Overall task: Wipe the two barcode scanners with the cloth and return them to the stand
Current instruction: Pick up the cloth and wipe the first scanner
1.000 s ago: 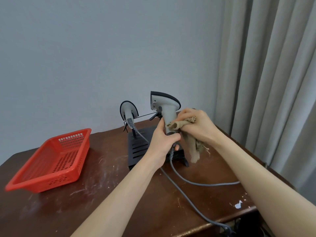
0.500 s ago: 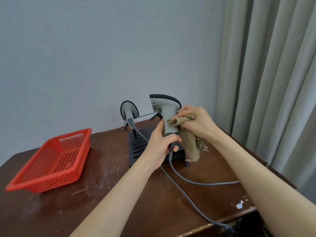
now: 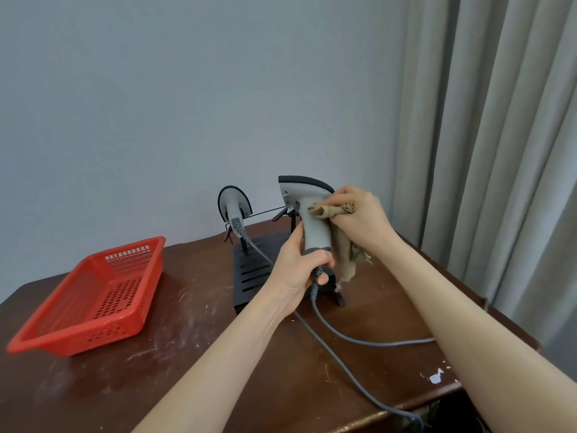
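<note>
A: Hands, what's each doing?
B: Left hand (image 3: 296, 270) is wrapped round the bottom of the handle of the first scanner (image 3: 315, 232). It holds it upright above the stand (image 3: 253, 271), head on top. Right hand (image 3: 359, 220) is bunched round the tan cloth (image 3: 345, 254) and presses a wad of it vs. the scanner's neck, just under the head. The rest of the cloth hangs beside the handle, frayed at the edge.
A: And the second scanner (image 3: 234, 203)?
B: Back-left of the stand, head up, well apart from both hands. Prob. hooked on the thin rod there, but the contact pt is too small to be sure.
A: Wiring?
B: Two grey cables (image 3: 390, 343). One drops below the left hand and loops off to the right, the other runs to the front edge & over it.
A: Surface?
B: Dark brown wood table (image 3: 187, 354), worn, w/ pale scuffs and scratches all over and a white chip (image 3: 436, 377) near the front-right edge. The stand's black slotted base sits twd the back. A red plastic basket (image 3: 78, 337) w/ perforated sides is on the left, well apart from the stand.
A: Room?
B: Plain pale grey-blue wall (image 3: 187, 89) behind. A grey curtain (image 3: 499, 120) hangs in long folds down the right side, by the table's corner.
</note>
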